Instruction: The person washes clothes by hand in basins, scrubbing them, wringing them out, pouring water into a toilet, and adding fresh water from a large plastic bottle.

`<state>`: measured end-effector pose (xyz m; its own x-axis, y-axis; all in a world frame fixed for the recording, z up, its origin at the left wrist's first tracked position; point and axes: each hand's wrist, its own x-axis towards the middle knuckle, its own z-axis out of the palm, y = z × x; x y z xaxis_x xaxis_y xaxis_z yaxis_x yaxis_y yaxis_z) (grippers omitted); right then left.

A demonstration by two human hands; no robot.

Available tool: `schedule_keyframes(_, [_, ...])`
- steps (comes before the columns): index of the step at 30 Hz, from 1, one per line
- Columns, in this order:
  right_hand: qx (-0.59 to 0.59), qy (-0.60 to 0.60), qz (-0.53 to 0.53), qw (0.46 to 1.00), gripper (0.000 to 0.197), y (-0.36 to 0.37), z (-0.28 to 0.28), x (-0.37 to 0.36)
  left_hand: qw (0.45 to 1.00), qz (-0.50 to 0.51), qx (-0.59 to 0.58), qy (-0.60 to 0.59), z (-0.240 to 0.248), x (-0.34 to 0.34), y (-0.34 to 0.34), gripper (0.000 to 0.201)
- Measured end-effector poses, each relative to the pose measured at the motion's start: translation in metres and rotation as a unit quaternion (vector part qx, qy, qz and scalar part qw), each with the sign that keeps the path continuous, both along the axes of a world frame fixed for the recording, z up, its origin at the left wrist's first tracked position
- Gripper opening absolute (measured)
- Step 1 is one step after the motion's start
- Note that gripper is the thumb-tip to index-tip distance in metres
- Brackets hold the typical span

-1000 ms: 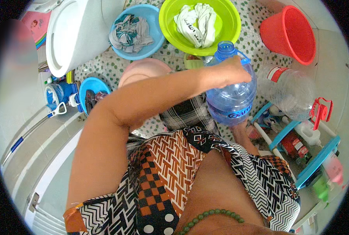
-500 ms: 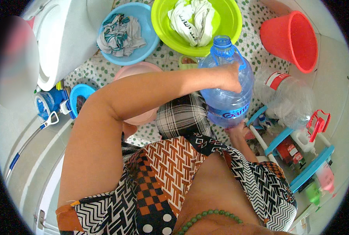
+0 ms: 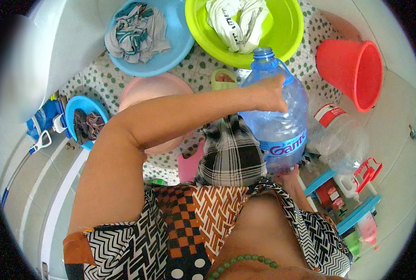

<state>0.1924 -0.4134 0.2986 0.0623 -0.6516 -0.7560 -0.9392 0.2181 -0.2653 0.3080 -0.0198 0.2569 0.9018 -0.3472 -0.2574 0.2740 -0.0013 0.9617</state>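
A large translucent blue water bottle [image 3: 282,121] is held in front of me, with its uncapped neck pointing away and its base toward me. My left hand [image 3: 269,93] reaches across from the left and is closed around the blue handle near its neck. Down at the base, my right hand [image 3: 289,178] grips the bottle from below; some of its fingers are hidden behind the base. A clear empty-looking plastic bottle [image 3: 341,140] with a red and white label lies just to the right.
Ahead stand a lime-green basin [image 3: 282,32] with white cloth and a blue basin [image 3: 180,51] with grey and teal cloth. A pink basin [image 3: 138,88], partly behind my left arm, and a small blue basin [image 3: 70,112] are left. Right are a red bucket [image 3: 338,70] and blue-white rack [image 3: 357,214].
The whole view has shifted. The bottle's base has come lower in the picture, nearer my body, while both hands keep hold of it.
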Motion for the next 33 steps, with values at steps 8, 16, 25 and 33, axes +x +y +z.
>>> schedule_keyframes(8, [-0.011, 0.004, -0.059, 0.998, 0.061, 0.007, 0.026, 0.015, 0.999, 0.022, -0.019, 0.022, -0.009, 0.010, 0.023, 0.064])
schedule_keyframes(16, [0.029, 0.005, -0.017, 0.999, 0.062, 0.018, 0.031, 0.032, 0.999, 0.023, -0.032, 0.033, -0.015, 0.009, 0.039, 0.067])
schedule_keyframes(25, [0.010, 0.013, -0.003, 1.000, 0.064, 0.026, -0.013, 0.038, 0.997, 0.005, -0.057, 0.048, -0.020, 0.016, 0.031, 0.068])
schedule_keyframes(33, [0.133, -0.082, -0.080, 0.985, 0.050, 0.009, -0.059, 0.028, 0.991, 0.041, -0.082, 0.099, -0.008, 0.016, 0.026, 0.047])
